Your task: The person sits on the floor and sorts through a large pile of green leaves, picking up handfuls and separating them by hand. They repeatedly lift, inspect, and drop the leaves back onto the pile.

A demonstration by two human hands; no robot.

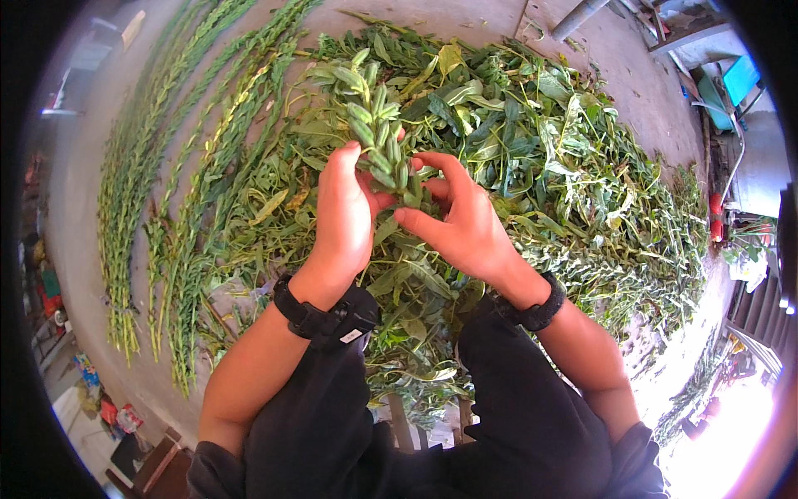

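Note:
A green stalk set with plump ribbed pods, like sesame capsules (369,118), stands up between both hands in the middle of the view. My left hand (346,209) is closed around its lower part, thumb pointing up; the far fingers are hidden by the pods. On the other side, my right hand (464,218) has its thumb and forefinger apart at the base of the pods, and whether it grips anything cannot be told. Beneath both hands spreads a large heap of cut green leaves and stems (561,162).
Long pod-bearing stalks (187,249) lie in bundles on the concrete floor (81,206) at left. A wooden seat or frame (402,424) shows between the knees. A metal pole (576,19) and a turquoise object (742,80) are at upper right. Mixed household items lie at lower left.

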